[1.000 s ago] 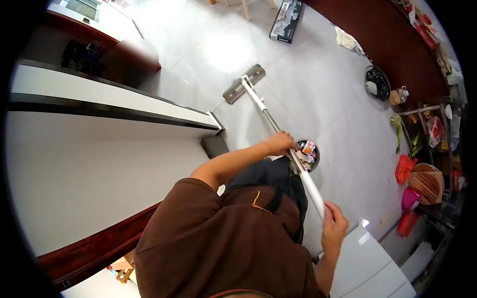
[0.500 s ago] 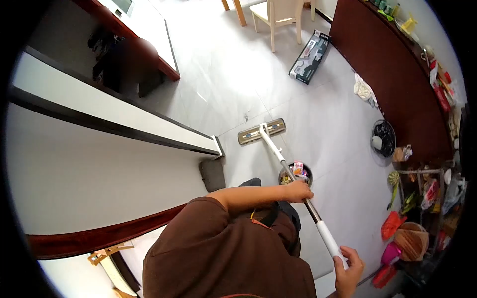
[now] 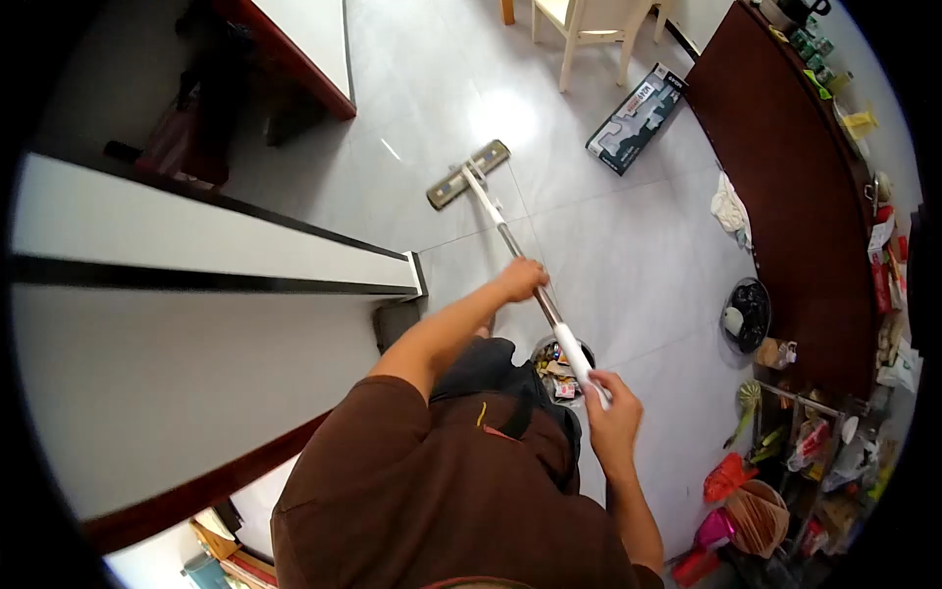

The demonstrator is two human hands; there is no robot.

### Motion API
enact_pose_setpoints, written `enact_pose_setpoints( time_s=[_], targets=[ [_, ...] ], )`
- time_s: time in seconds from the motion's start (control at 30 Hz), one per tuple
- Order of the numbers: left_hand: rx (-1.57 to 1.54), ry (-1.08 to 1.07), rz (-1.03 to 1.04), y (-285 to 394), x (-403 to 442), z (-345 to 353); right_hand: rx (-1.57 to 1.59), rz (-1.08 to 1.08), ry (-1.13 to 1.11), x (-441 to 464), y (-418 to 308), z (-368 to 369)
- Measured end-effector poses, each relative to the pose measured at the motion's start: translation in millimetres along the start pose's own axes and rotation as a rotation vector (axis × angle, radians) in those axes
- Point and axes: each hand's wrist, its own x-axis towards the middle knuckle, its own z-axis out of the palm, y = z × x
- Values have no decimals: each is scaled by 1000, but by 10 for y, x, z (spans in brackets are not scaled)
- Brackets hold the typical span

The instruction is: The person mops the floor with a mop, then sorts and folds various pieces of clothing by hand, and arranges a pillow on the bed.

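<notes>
A flat mop (image 3: 555, 316) slants across the middle of the view, its brownish rectangular head (image 3: 468, 175) lying on the pale tiled floor (image 3: 628, 285). My left hand (image 3: 523, 279) is closed around the metal part of the pole. Near the top end, my right hand (image 3: 610, 404) grips the white handle, fingers wrapped round it. Beneath the pole stands a round bin (image 3: 561, 369) full of wrappers and scraps, close to my legs.
A long dark box (image 3: 636, 120) lies on the floor near a pale chair (image 3: 597, 25). Along the brown cabinet (image 3: 800, 196) are a white cloth (image 3: 730, 210) and a black-lined bin (image 3: 748, 314). A cluttered rack (image 3: 800, 398) stands at right. At left, a white wall (image 3: 196, 344) ends near a grey block (image 3: 394, 324).
The mop head has slid forward and to the left across the floor and turned. Both hands have moved forward and left with the pole, still holding it.
</notes>
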Motion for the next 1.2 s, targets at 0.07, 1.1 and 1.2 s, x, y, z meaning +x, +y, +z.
enact_pose_setpoints(
  time_s=[0.07, 1.1, 1.2],
  targets=[
    [50, -18, -67, -708, 92, 5, 40, 1, 8, 381, -77, 557],
    [14, -70, 156, -1809, 516, -1225, 28, 204, -67, 1557, -1688, 748],
    [152, -32, -20, -2290, 767, -1316, 156, 165, -76, 2086, -1420, 1079]
  ],
)
